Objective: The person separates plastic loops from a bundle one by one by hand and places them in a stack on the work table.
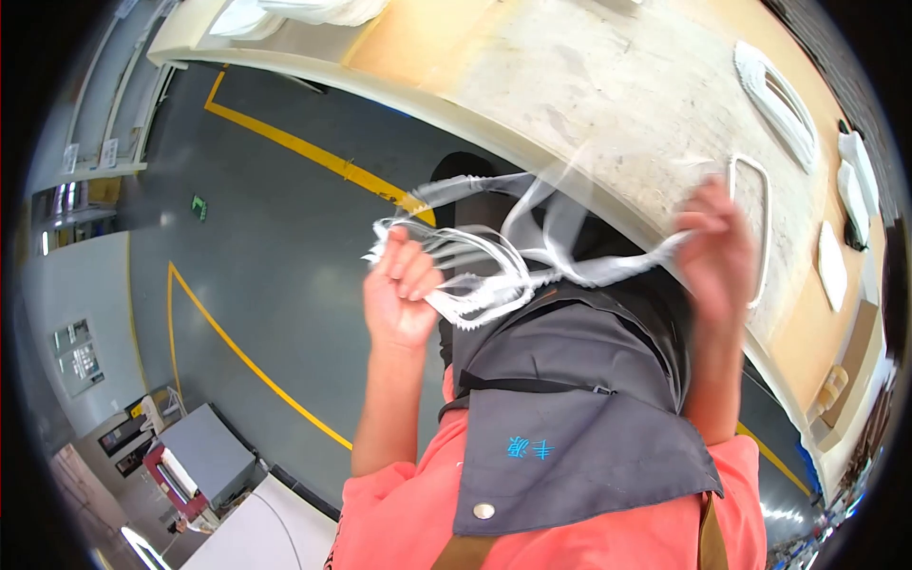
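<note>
My left hand [404, 280] is closed around a bundle of thin white toothed strips [484, 304], which hang in loops over my lap. Blurred by motion, my right hand [711, 247] is raised at the table edge with its fingers closed on one white strip [617, 273]. That strip runs across from the bundle and smears into a twisted loop between the hands. Just beyond my right hand, a narrow white rounded-rectangle loop [763, 228] lies at the table edge.
The worn tabletop [608, 85] curves along the far side and right. On it lie a stack of white oval frames [774, 104], a flat white piece [832, 266] and white pieces [313, 8] at the top left. Yellow lines [285, 142] mark the grey floor.
</note>
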`<state>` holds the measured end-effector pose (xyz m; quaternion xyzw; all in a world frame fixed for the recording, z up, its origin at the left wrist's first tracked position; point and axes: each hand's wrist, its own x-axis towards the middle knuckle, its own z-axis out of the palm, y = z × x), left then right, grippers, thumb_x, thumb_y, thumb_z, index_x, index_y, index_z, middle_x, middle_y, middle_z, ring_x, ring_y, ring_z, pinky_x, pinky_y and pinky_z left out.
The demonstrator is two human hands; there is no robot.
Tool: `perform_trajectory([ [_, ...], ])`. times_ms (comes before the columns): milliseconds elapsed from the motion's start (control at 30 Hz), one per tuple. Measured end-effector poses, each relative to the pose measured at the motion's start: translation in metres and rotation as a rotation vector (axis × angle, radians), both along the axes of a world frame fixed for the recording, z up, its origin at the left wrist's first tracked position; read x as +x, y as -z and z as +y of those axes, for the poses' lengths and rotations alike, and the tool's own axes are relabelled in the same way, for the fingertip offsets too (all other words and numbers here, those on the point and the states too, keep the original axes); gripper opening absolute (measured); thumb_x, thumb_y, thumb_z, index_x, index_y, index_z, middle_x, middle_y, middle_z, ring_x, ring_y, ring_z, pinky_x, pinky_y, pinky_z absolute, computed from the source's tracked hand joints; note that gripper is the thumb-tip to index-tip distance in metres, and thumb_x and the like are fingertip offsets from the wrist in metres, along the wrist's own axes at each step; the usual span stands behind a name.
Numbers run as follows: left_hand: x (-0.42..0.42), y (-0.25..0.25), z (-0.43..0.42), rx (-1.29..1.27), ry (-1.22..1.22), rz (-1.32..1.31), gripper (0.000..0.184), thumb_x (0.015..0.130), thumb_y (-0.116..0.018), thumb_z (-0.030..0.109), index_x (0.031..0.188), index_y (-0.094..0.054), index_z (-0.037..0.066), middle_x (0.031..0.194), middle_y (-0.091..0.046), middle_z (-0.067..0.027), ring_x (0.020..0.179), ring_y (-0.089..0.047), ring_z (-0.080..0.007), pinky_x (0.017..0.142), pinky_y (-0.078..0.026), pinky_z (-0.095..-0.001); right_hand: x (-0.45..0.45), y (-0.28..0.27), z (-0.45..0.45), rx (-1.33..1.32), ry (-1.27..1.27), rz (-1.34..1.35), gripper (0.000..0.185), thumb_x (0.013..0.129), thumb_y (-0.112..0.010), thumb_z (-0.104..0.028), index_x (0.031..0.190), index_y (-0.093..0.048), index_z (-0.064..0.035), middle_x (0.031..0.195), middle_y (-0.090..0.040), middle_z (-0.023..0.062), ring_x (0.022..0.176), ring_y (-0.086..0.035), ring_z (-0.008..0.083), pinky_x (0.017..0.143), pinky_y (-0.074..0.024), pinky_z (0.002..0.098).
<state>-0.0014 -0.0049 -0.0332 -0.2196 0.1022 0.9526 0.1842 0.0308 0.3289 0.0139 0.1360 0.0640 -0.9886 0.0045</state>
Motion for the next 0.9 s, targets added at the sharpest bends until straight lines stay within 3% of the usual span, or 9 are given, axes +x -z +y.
perform_trajectory([
  [67, -0.003, -0.007, -0.026, -0.242, -0.05, 0.015, 0.019, 0.102, -0.036, 0.018, 0.096, -0.052, 0.008, 0.059, -0.034, 0.0043, 0.043, -0.026, -0.0056, 0.038, -0.026, -0.0204, 0.002, -0.015, 0.053, 0.141, 0.16, 0.103, 0.013, 0.094, -0.046, -0.002, 0.105, -0.047, 0.0047, 0.077, -0.043, 0.0022, 0.065, -0.038, 0.0104, 0.064, -0.0393, 0.0252],
  [233, -0.002, -0.027, -0.038, -0.852, -0.103, 0.038, 0.022, 0.1, -0.043, 0.025, 0.103, -0.052, 0.005, 0.062, -0.039, 0.0026, 0.049, -0.036, -0.0069, 0.046, -0.034, -0.0221, 0.017, -0.04, 0.08, 0.543, 0.288, 0.24, 0.024, 0.095, -0.048, -0.009, 0.114, -0.046, 0.005, 0.084, -0.043, 0.0027, 0.07, -0.038, 0.0112, 0.068, -0.036, 0.0257],
  [367, -0.003, -0.035, -0.014, -1.011, -0.051, 0.054, 0.027, 0.1, -0.044, 0.028, 0.107, -0.051, 0.003, 0.066, -0.045, -0.0002, 0.058, -0.047, -0.0118, 0.062, -0.044, -0.0299, 0.012, -0.052, 0.002, 1.114, 0.319, -0.126, 0.019, 0.094, -0.056, -0.02, 0.097, -0.061, -0.0018, 0.096, -0.055, 0.0047, 0.082, -0.05, 0.0087, 0.073, -0.042, 0.0247],
  [467, -0.002, -0.027, -0.001, -0.997, 0.01, 0.167, 0.028, 0.1, -0.044, 0.028, 0.107, -0.052, 0.003, 0.068, -0.051, -0.0029, 0.065, -0.056, -0.0161, 0.081, -0.049, -0.0382, 0.009, -0.038, -0.04, 1.199, 0.043, -0.037, 0.009, 0.09, -0.057, -0.008, 0.095, -0.062, -0.0013, 0.085, -0.063, 0.0039, 0.079, -0.057, 0.0088, 0.075, -0.0441, 0.0231],
  [500, -0.002, -0.027, 0.007, -0.818, 0.033, 0.131, 0.027, 0.099, -0.044, 0.029, 0.106, -0.052, 0.004, 0.069, -0.054, -0.0036, 0.067, -0.058, -0.0173, 0.088, -0.047, -0.0411, 0.008, -0.037, -0.053, 1.141, -0.069, -0.083, 0.009, 0.089, -0.058, -0.007, 0.095, -0.062, -0.0021, 0.086, -0.064, 0.0037, 0.079, -0.057, 0.0074, 0.074, -0.0438, 0.0227],
  [600, 0.006, -0.024, 0.037, -0.601, 0.184, 0.035, 0.022, 0.099, -0.045, 0.029, 0.103, -0.054, 0.01, 0.072, -0.052, 0.0002, 0.06, -0.05, -0.0111, 0.076, -0.051, -0.0343, 0.003, -0.016, -0.07, 1.068, -0.398, -0.1, 0.011, 0.089, -0.062, -0.013, 0.094, -0.062, -0.003, 0.084, -0.064, 0.0009, 0.075, -0.055, 0.0047, 0.068, -0.0427, 0.0201],
  [667, 0.013, -0.023, 0.06, -0.637, 0.242, 0.071, 0.024, 0.099, -0.045, 0.031, 0.104, -0.054, 0.01, 0.072, -0.052, 0.0004, 0.055, -0.044, -0.0078, 0.056, -0.043, -0.0266, 0.003, -0.003, -0.078, 0.989, -0.478, -0.105, 0.014, 0.09, -0.063, -0.016, 0.092, -0.062, -0.0023, 0.083, -0.063, 0.0001, 0.074, -0.054, 0.0036, 0.066, -0.0426, 0.0197],
  [767, 0.02, -0.024, 0.076, -0.578, 0.287, 0.076, 0.027, 0.098, -0.05, 0.03, 0.106, -0.056, 0.005, 0.067, -0.05, 0.0011, 0.048, -0.036, -0.0042, 0.046, -0.032, -0.0219, 0.006, 0.01, -0.083, 1.01, -0.52, -0.08, 0.018, 0.09, -0.063, -0.02, 0.09, -0.062, -0.0017, 0.079, -0.062, -0.0012, 0.07, -0.052, 0.002, 0.062, -0.0419, 0.0185],
  [900, 0.02, -0.029, 0.079, -0.583, 0.401, 0.103, 0.035, 0.092, -0.061, 0.026, 0.11, -0.057, -0.004, 0.07, -0.054, 0.0015, 0.05, -0.038, -0.0025, 0.044, -0.03, -0.0181, 0.008, 0.011, -0.083, 1.077, -0.584, -0.094, 0.019, 0.091, -0.06, -0.021, 0.09, -0.063, -0.0023, 0.076, -0.06, -0.0024, 0.069, -0.051, 0.0015, 0.061, -0.0413, 0.0185],
])
